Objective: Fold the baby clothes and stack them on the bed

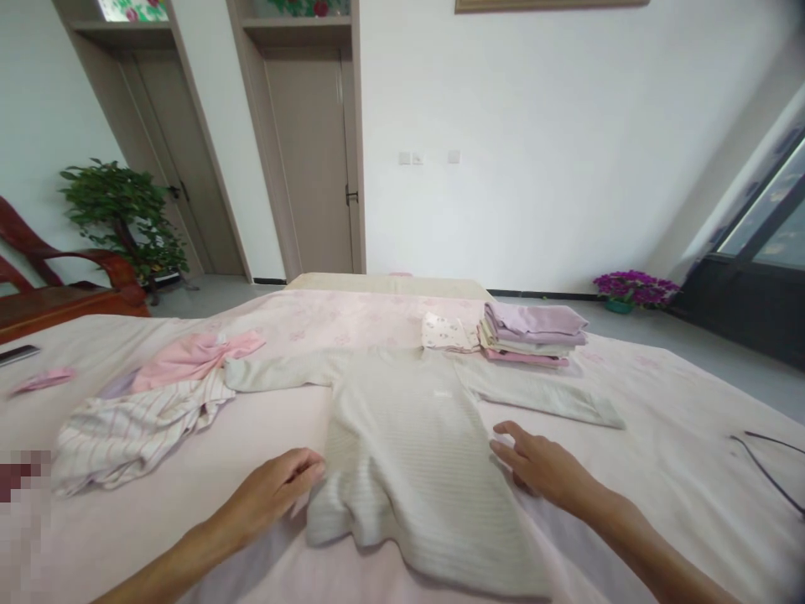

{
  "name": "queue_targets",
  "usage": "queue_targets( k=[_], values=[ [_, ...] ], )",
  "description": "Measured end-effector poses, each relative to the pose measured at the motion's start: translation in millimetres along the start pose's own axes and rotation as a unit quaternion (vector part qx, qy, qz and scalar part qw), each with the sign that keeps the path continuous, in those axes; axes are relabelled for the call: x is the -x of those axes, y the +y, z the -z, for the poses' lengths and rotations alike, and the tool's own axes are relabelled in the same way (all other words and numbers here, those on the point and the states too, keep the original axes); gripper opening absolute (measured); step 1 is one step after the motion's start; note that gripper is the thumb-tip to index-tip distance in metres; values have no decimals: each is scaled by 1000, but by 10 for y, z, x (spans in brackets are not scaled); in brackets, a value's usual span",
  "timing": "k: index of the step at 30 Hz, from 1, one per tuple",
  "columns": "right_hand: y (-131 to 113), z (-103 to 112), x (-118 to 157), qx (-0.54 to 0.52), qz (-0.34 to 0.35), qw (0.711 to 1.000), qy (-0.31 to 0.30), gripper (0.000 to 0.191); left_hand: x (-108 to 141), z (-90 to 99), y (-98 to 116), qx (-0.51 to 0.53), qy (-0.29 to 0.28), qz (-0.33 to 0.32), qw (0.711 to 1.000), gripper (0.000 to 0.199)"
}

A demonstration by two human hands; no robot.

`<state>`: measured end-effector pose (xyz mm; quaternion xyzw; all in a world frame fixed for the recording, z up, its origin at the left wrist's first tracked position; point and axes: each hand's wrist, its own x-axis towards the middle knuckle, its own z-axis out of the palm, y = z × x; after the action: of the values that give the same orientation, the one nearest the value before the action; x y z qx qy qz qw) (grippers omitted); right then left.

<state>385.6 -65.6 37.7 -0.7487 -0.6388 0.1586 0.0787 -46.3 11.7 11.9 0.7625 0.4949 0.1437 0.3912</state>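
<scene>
Garment: pale grey-green ribbed long-sleeved top (408, 453), spread on the pale pink floral sheet (654, 478) between the hands; neckline away from the person, hem nearest, sleeves outstretched, folds across the lower left body.
Left hand: left hand (293, 482), fingers curled, at the garment's left side edge; cannot tell whether fabric is pinched.
Right hand: right hand (534, 461), fingers parted and slightly bent, just beside the right side edge; grips nothing visible.
Left obstruction: crumpled white striped garment (138, 436) meets the left cuff; bunched pink fabric garment (194, 361) lies behind it.
Far obstruction: folded stack of lilac, cream and pink clothes (534, 335) behind the right sleeve; folded white printed cloth (448, 333) adjoins it.
Outer items: dark flat phone (18, 355) and small pink cloth piece (44, 380), far left; thin dark curved rods (771, 476), far right.
Clearance: sheet exposed between left hand and striped garment, wider between right forearm and rods.
Edges: sheet's far edge lies beyond the stack; right edge slopes toward the person.
</scene>
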Motion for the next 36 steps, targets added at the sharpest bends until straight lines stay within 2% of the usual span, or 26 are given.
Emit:
queue_targets(
  k=[2, 5, 8, 12, 14, 17, 19, 20, 22, 25, 27, 29, 32, 34, 36],
  values=[
    [-70, -98, 261, -49, 12, 998, -40, 43, 61, -114, 61, 53, 10, 2, 999, 33],
    [-183, -294, 515, -128, 12, 991, -30, 58, 72, -204, 190, 147, 19, 18, 989, 43],
    [-199, -438, 577, -222, 12, 975, 12, 63, 126, -180, 325, 236, 19, 52, 970, 53],
    [-77, -431, 539, -309, -12, 950, 43, 68, 280, -36, 333, 260, 75, 75, 960, 63],
    [-27, -390, 561, -305, -18, 952, 27, 68, 353, 16, 250, 233, 78, 92, 965, 64],
    [-8, -324, 643, -269, -4, 963, -33, 60, 433, 46, 103, 150, 12, 119, 981, 62],
    [-16, -255, 673, -229, 0, 971, -65, 55, 456, 75, 54, 38, -23, 97, 994, 52],
    [-26, -208, 667, -202, 2, 977, -69, 50, 451, 100, 56, -31, -23, 75, 996, 45],
    [-75, -105, 602, -133, 14, 990, -43, 40, 384, 156, 119, -161, 18, 28, 986, 32],
    [-293, -13, 377, -46, 84, 994, 48, 38, 77, 146, 328, -261, 103, -40, 959, 31],
    [-549, -49, 158, -13, 144, 987, 73, 44, -268, 20, 490, -279, 133, -92, 947, 40],
    [-833, -164, -98, 27, 178, 981, 71, 50, -674, -174, 617, -293, 150, -116, 937, 47],
    [-1112, -405, -512, 91, 188, 974, 93, 58, -1231, -443, 659, -312, 189, -79, 928, 54],
    [-1112, -543, -776, 118, 163, 975, 97, 63, -1488, -535, 582, -316, 207, -43, 925, 58],
    [-973, -624, -1009, 129, 131, 979, 87, 68, -1642, -557, 457, -328, 210, -12, 921, 62]
  ],
)
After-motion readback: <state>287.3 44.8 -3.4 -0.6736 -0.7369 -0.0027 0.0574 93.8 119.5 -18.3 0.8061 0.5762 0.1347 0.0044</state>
